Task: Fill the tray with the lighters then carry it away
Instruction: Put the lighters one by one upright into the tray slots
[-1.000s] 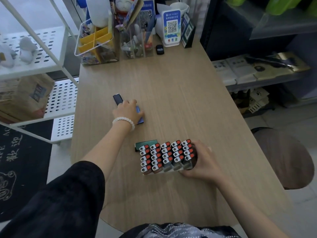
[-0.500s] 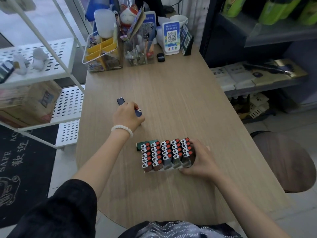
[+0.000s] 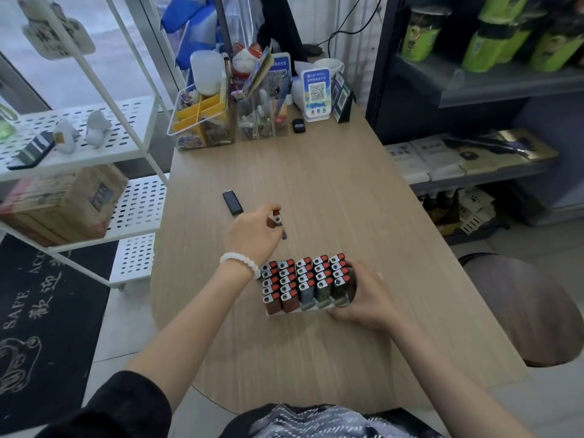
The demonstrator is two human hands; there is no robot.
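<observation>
Left hand (image 3: 252, 233) pinches one lighter (image 3: 277, 221) at 12 o'clock of the tray (image 3: 300, 309), which the right hand (image 3: 363, 295) grips on the desk (image 3: 331, 191).

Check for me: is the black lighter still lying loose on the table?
Yes, the black lighter lies flat on the table, apart from the left hand and the tray.

Worktop (image 3: 331, 191): matt wood-grain laminate. Lighters (image 3: 305, 281): glossy plastic bodies, shiny metal tops. Tray (image 3: 297, 312): pale plastic. Bracelet (image 3: 241, 262): smooth white beads. Shelf rack (image 3: 94, 121): perforated white metal.
</observation>
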